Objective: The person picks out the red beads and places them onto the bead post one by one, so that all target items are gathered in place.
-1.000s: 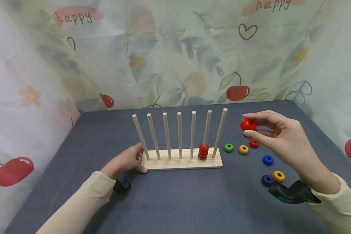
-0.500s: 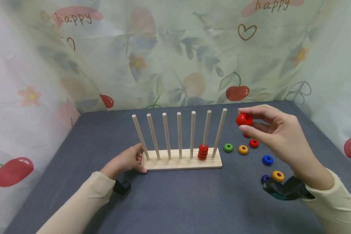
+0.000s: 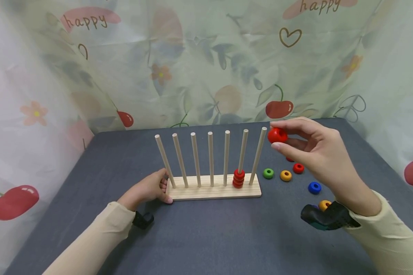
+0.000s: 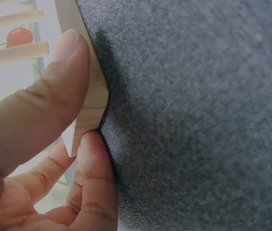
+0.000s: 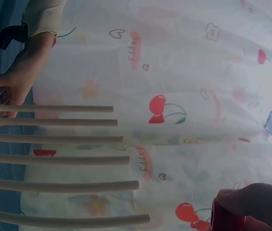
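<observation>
Right hand (image 3: 314,152) up high, pinching a red ring (image 3: 277,135), right beside the tip of the end peg (image 3: 258,156), left hand (image 3: 150,190) gripping the left end of the base (image 3: 199,194), red stack (image 3: 239,179) low on the next peg (image 3: 243,149), green ring (image 3: 268,173) on the table (image 3: 206,236).

Peg rack (image 3: 214,193): wood, matt, grain visible. Red ring (image 3: 277,136): glossy, smooth. Bench (image 3: 213,236): matt, woven cloth. Backdrop (image 3: 199,61): creased, faintly shiny.
</observation>
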